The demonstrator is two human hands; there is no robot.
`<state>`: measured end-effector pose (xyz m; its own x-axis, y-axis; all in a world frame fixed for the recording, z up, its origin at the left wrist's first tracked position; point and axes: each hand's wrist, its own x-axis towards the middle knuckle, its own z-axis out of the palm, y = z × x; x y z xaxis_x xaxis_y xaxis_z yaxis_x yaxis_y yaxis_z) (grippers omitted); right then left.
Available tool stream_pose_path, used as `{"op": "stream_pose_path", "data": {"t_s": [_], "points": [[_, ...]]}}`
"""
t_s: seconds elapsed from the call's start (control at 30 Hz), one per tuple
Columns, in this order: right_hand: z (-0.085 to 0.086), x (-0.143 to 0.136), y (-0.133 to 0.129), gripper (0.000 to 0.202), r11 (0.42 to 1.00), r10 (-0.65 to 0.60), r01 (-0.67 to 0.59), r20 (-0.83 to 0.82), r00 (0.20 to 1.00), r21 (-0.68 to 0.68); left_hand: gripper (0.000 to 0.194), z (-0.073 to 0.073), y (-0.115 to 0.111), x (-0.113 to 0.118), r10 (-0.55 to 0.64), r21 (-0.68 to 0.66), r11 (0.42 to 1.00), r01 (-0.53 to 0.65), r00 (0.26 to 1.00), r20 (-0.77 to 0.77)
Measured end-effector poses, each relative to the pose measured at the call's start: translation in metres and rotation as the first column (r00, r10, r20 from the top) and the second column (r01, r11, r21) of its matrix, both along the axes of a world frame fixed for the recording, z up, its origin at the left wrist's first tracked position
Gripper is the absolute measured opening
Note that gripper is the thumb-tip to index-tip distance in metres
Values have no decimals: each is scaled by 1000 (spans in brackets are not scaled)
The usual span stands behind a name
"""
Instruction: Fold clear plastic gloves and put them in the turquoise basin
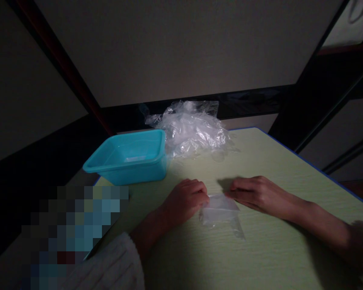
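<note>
A small clear plastic bag [220,213] lies on the table between my two hands, partly folded or doubled over. My left hand [187,201] is closed on the bag's upper left corner, its fingers curled. At the upper right corner, the fingertips of my right hand [258,193] pinch the plastic. Thin loose plastic trails from the bag's lower right side. The fingers hide both gripped corners.
A turquoise plastic basin [142,173] stands at the table's left edge. Beside it, a heap of crumpled clear plastic [196,131] lies at the back. The pale table [278,165] has a blue edge. A pixelated patch covers the lower left.
</note>
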<state>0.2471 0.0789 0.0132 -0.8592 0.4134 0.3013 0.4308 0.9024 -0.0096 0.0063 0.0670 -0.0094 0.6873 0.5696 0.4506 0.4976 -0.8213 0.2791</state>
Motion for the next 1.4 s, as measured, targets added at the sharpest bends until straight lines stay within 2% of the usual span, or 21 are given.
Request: {"op": "stream_pose_path", "data": {"t_s": [0.1, 0.2, 0.3, 0.4, 0.5, 0.6, 0.67, 0.8, 0.87, 1.13, 1.27, 1.4], "points": [[5, -2, -3, 43, 994, -60, 62, 29, 998, -84, 18, 0, 0, -1, -25, 123, 992, 35, 996, -82], [9, -3, -5, 44, 986, -102, 107, 47, 994, -130, 18, 0, 0, -1, -26, 129, 991, 38, 996, -89], [9, -1, -3, 45, 994, -85, 90, 68, 994, -63, 18, 1, 0, -2, -18, 118, 993, 27, 997, -80], [8, 1, -1, 44, 1000, -16, 14, 80, 997, 26, 18, 1, 0, -3, -25, 143, 989, 38, 996, -88], [9, -2, -5, 38, 1000, 12, -11, -54, 998, 10, 21, 2, -1, -4, -29, 186, 981, 47, 995, -99], [9, -14, -16, 38, 987, -137, 117, -208, 968, -106, 23, 2, -2, -3, -14, 218, 975, 38, 993, -114], [7, -23, -26, 41, 964, -237, 210, -164, 958, -164, 24, 2, -2, -3, 2, 227, 973, 27, 992, -127], [-5, -28, -41, 71, 967, -103, 108, 33, 994, -230, 28, 2, -3, -2, 29, 252, 968, 8, 989, -144], [-11, -25, -44, 81, 966, -50, 67, 74, 996, -249, 29, 3, -3, -2, 43, 266, 964, -3, 988, -147], [-17, -20, -45, 86, 963, -52, 65, 54, 997, -263, 29, 2, -3, -5, 59, 309, 951, 3, 980, -192], [-13, -21, -45, 87, 949, -36, 63, 91, 995, -308, 26, 5, -2, -13, 49, 319, 948, 15, 980, -193], [-4, -20, -45, 87, 944, -39, 61, 74, 996, -324, 27, 12, -3, -22, 105, 339, 940, -32, 974, -200]]}}
